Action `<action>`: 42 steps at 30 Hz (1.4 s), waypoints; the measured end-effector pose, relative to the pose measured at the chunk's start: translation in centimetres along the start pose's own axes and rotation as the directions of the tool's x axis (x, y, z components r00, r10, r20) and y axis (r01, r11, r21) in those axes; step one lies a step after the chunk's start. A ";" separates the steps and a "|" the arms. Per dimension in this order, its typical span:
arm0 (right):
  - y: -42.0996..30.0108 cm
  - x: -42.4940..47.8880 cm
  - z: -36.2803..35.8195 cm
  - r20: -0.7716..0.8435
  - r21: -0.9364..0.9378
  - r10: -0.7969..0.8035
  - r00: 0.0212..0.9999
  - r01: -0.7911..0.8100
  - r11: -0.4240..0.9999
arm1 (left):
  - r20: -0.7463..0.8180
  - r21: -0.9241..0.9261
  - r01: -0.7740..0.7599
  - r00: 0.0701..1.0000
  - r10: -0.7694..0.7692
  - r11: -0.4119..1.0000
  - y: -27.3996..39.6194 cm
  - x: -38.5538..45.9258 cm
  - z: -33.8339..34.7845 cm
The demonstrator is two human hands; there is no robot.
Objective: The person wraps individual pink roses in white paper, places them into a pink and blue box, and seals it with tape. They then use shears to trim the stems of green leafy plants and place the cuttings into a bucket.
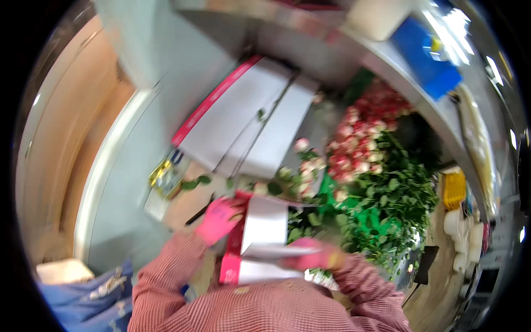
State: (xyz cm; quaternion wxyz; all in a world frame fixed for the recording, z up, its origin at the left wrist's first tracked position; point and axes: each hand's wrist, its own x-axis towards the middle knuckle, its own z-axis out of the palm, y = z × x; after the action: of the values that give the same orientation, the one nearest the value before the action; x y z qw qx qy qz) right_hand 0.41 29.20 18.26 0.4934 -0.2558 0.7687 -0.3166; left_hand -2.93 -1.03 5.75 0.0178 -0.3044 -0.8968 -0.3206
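Note:
A white sheet with a pink border [265, 220], perhaps card or wrapping paper, lies folded close in front of me. My left hand [218, 220], in a pink glove, touches its pink left edge; whether the fingers grip it is unclear. My right hand [313, 254], gloved alike and blurred by motion, holds a raised white flap [269, 250] at the sheet's right side. The flap hides part of that glove. Beyond the sheet lie several pale roses with pink tinges [309, 168]. A dark, slim tool [201, 211] rests beside my left hand.
A larger white sheet with a pink edge [236, 112] lies farther back, dark stems across it. Bunched red-and-white roses [352, 141] and leafy stems [386, 191] fill the right. A shelf edge [419, 95] curves above them. At left sits a shiny gold-coloured packet [166, 178].

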 end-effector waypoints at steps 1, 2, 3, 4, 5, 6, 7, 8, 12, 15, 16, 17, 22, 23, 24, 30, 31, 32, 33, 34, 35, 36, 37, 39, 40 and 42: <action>2.7 1.7 2.5 -0.089 -0.090 -0.128 0.988 0.120 0.989 | -0.042 -0.022 0.072 0.996 -0.073 0.997 -0.4 -0.3 0.3; 4.1 3.0 4.7 -0.193 -0.072 -0.121 0.974 0.109 0.991 | 0.152 -0.104 0.050 0.988 -0.033 0.993 0.2 1.1 -0.5; 4.7 4.4 5.3 -0.122 -0.055 -0.037 0.992 0.031 0.998 | 0.345 -0.164 0.058 0.938 0.002 0.985 1.2 2.0 -1.3; 7.4 5.7 6.6 -0.169 0.021 -0.101 0.980 0.106 0.994 | 0.328 -0.089 -0.101 0.936 0.125 0.991 2.2 1.8 -0.1; 7.9 5.8 7.0 -0.198 0.084 -0.104 0.975 0.123 0.989 | 0.314 0.000 -0.238 0.922 0.226 0.971 3.0 1.1 1.2; 4.7 5.5 4.6 -0.035 0.074 -0.065 0.997 0.068 0.995 | 0.384 0.087 -0.289 0.893 0.235 0.954 3.2 0.4 1.9; 7.1 5.7 6.7 -0.114 0.129 -0.057 0.992 0.072 0.989 | 0.443 0.120 -0.335 0.860 0.251 0.935 3.6 0.8 2.5; 7.7 5.3 7.4 -0.143 0.161 -0.065 0.988 0.088 0.983 | 0.498 0.158 -0.367 0.831 0.247 0.917 3.6 0.8 2.8; 2.6 -3.6 -5.3 0.042 0.179 0.226 0.973 -0.229 0.957 | 0.560 0.093 -0.276 0.809 0.179 0.957 3.7 0.1 1.4; 9.8 -8.9 -13.3 -0.873 -0.040 0.169 0.457 -0.413 0.910 | 0.583 0.129 -0.283 0.797 0.158 0.951 4.1 0.5 1.2; 12.5 -9.8 -15.6 -0.986 -0.076 0.027 0.167 -0.582 0.810 | 0.580 0.128 -0.301 0.795 0.175 0.945 4.0 0.5 1.5; 15.2 -11.1 -18.1 -0.980 0.024 0.154 0.128 -0.689 0.724 | 0.579 0.130 -0.323 0.792 0.193 0.937 3.9 0.6 1.9; 21.7 -9.8 -19.0 -0.923 0.027 0.329 0.200 -0.819 0.574 | 0.534 -0.007 -0.298 0.806 0.256 0.954 2.8 0.9 3.0; 22.7 -10.4 -18.3 -0.918 -0.051 0.306 0.251 -0.842 0.537 | 0.531 -0.008 -0.295 0.808 0.254 0.955 2.9 1.1 2.9; 22.0 -11.5 -18.1 -0.888 -0.159 0.303 0.345 -0.851 0.501 | 0.529 -0.010 -0.284 0.812 0.246 0.959 2.9 1.0 2.9; 12.4 -18.6 -24.7 -0.989 -0.079 -0.118 -0.090 -0.356 0.931 | 0.516 -0.044 -0.215 0.831 0.207 0.976 3.0 0.6 2.5; 11.7 -17.3 -26.5 -0.997 0.080 0.073 -0.034 -0.253 0.964 | 0.504 -0.047 -0.182 0.845 0.180 0.982 3.1 0.3 2.1; 12.5 -16.5 -28.1 -0.986 0.066 0.155 0.061 -0.715 0.696 | 0.512 -0.053 -0.216 0.833 0.213 0.975 3.1 0.4 2.3; 15.7 -15.5 -29.2 -0.971 0.065 0.219 0.099 -0.768 0.637 | 0.513 -0.057 -0.261 0.820 0.253 0.964 2.9 0.7 2.8; 15.8 -13.3 -30.3 -0.921 0.059 0.342 0.189 -0.798 0.600 | 0.511 -0.042 -0.280 0.819 0.262 0.959 2.6 0.7 2.9; 19.1 -12.5 -31.1 -0.901 0.096 0.397 0.175 -0.812 0.576 | 0.529 -0.018 -0.326 0.799 0.286 0.945 2.7 1.6 3.0; 20.3 -10.9 -31.7 -0.894 0.167 0.429 0.130 -0.792 0.588 | 0.548 0.016 -0.353 0.786 0.287 0.936 3.1 2.0 2.6; 21.3 -9.9 -31.6 -0.932 0.110 0.335 0.141 -0.769 0.630 | 0.569 0.047 -0.374 0.772 0.283 0.926 3.3 2.1 2.4; 24.6 -10.2 -29.2 -0.977 0.032 0.178 0.116 -0.748 0.663 | 0.567 0.012 -0.369 0.768 0.298 0.929 3.1 2.3 3.0; 23.1 -10.3 -27.6 -0.956 0.036 0.236 0.174 -0.731 0.682 | 0.545 -0.020 -0.328 0.788 0.285 0.944 2.6 1.6 3.4; 15.1 -12.0 -24.0 -0.949 -0.156 0.064 0.310 -0.634 0.758 | 0.500 -0.087 -0.175 0.844 0.195 0.981 2.8 0.1 2.7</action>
State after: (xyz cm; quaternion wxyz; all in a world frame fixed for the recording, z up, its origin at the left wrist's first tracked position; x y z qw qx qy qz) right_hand -18.37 53.37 21.74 -0.0338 0.0211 0.9970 -0.0660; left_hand -1.00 2.35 5.20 -0.1928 -0.4633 -0.8301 -0.2434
